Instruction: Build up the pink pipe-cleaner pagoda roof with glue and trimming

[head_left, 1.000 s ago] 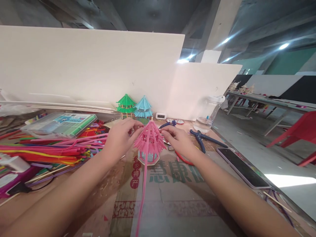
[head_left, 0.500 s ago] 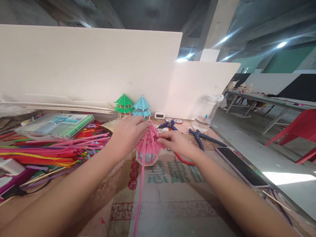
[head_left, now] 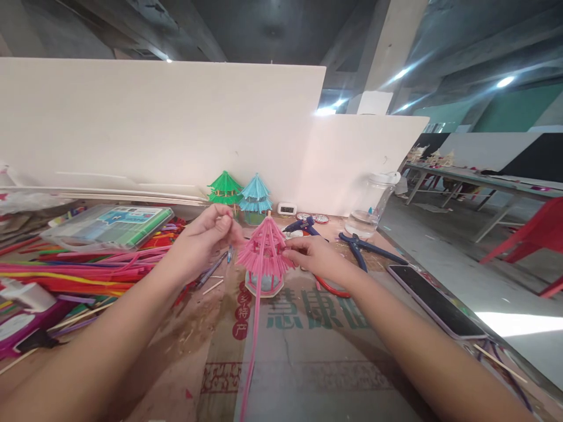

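Observation:
A small pink pavilion model (head_left: 265, 252) with a two-tiered roof of pink strips stands upright on the printed cardboard. From its roof a long pink pipe cleaner (head_left: 254, 346) runs down toward me over the cardboard. My right hand (head_left: 313, 255) pinches the roof's right edge between thumb and fingers. Off to the left of the roof is my left hand (head_left: 210, 239), thumb and fingertips pressed together; whatever they might hold is too small to make out. Behind stand a green model pavilion (head_left: 225, 187) and a blue one (head_left: 255, 192).
At left lie many coloured pipe cleaners (head_left: 88, 272) under a plastic case (head_left: 112, 227). Beyond my right hand are a blue glue gun (head_left: 303, 225), blue-handled pliers (head_left: 355, 249), a water jug (head_left: 367, 205) and a phone (head_left: 433, 299). A small digital clock (head_left: 287, 208) sits by the white board (head_left: 176, 123).
My left hand has moved off the roof's top to the left, uncovering the roof. My right hand stays at the roof's right edge. The camera view has shifted slightly.

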### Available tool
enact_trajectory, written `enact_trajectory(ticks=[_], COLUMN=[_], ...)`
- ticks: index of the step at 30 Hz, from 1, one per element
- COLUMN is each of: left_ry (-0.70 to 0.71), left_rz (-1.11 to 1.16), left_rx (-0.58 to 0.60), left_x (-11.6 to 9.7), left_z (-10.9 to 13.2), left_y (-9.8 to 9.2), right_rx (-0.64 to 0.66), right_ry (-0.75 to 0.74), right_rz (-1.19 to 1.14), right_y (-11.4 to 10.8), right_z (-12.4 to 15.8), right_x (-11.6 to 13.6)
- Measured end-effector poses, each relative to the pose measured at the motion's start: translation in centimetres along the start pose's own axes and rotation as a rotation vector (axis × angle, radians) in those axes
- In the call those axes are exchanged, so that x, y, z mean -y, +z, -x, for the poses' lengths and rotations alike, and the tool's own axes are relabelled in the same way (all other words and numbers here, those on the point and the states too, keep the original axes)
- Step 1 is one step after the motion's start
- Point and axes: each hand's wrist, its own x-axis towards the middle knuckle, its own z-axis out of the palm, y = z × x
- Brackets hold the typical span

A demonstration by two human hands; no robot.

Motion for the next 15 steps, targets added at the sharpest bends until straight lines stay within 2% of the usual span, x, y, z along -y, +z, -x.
enact_trajectory(ticks=[3,7,10,15], left_ry=[-0.001,0.0,-0.051,-0.161], left_rz=[-0.001,-0.294,-0.475,-0.594], left_rx=[-0.101,-0.196,-0.192,-0.153], left_x=[1.1,2.8,3.5,4.5], left_z=[0.0,0.1,0.2,0.2], left_y=[-1.3,-2.3,-2.6,-3.0], right_rx=[-0.023,-0.108,-0.169,-0.263], right_ry=[0.022,0.069,0.061,0.035], right_rz=[0.017,0.03,0.074,0.128], right_y=[-0.3,-0.8,-1.6,-2.8], right_z=[0.0,0.1,0.2,0.6], right_x=[0.1,0.1,0.0,0.3])
